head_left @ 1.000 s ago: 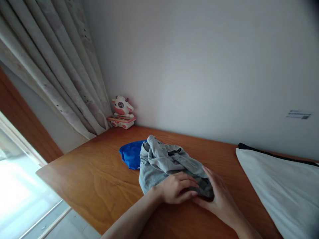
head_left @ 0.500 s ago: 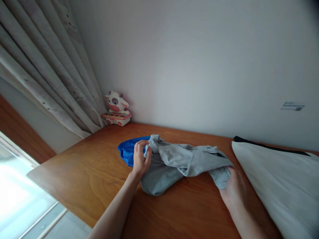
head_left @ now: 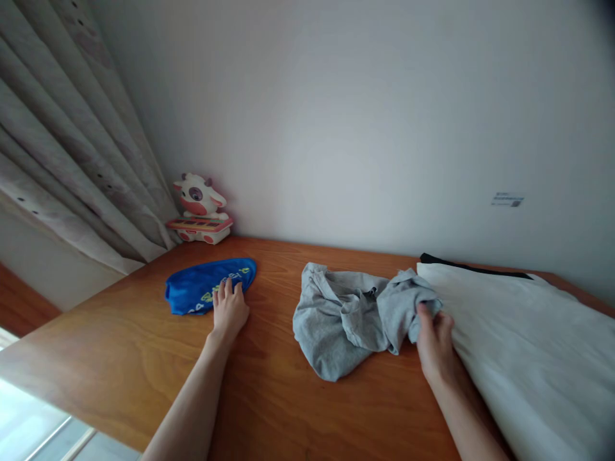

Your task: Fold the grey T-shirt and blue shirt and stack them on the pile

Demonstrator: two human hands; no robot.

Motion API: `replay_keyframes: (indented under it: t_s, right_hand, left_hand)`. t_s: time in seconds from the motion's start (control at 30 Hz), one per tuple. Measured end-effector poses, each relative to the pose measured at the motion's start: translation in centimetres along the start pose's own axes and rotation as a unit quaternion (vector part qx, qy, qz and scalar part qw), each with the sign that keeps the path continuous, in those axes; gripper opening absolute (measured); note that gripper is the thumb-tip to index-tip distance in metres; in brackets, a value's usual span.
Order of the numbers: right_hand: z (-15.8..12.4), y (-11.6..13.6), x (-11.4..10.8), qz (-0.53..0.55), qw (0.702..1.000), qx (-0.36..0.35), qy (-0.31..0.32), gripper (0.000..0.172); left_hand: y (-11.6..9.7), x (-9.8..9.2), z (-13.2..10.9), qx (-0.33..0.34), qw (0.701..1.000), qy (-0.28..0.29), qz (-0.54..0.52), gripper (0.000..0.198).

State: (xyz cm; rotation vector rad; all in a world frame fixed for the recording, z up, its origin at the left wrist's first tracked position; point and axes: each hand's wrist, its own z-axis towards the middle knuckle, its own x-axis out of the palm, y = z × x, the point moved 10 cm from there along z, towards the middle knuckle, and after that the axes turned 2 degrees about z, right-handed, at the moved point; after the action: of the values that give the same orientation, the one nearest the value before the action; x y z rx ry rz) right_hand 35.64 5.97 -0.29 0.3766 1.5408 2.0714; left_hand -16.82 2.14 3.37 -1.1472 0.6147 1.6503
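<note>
Grey garment [head_left: 327, 339] now lies apart from the blue cloth [head_left: 187, 288] it earlier overlapped, leaving each separately reachable on the surface [head_left: 288, 416]. The right hand [head_left: 436, 339] pinches its edge; the left hand [head_left: 230, 310], loosely spread, lies over the blue cloth. White fabric [head_left: 519, 339] crowds the right; a toy cow [head_left: 199, 205] stands clear.

Bare brown wooden tabletop [head_left: 271, 320] leaves an open lane between the flat blue printed cloth [head_left: 185, 288] and crumpled grey fabric garment [head_left: 327, 326], while a broad white black-edged cloth [head_left: 519, 339] bounds the right.
</note>
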Motion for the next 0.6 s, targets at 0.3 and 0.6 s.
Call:
replay_keyframes:
  t_s: [0.3, 0.6]
  right_hand:
    - [-4.8, 4.1, 5.7, -0.038, 0.981, -0.057, 0.183, 0.047]
    - [-1.3, -0.4, 1.0, 0.306, 0.923, 0.226, -0.060, 0.035]
  left_hand:
    - [-15.1, -3.2, -6.8, 0.277, 0.929, 0.088, -0.228, 0.053]
    - [-10.8, -6.4, -3.7, 0.166, 0.910, -0.063, -0.374, 0.022]
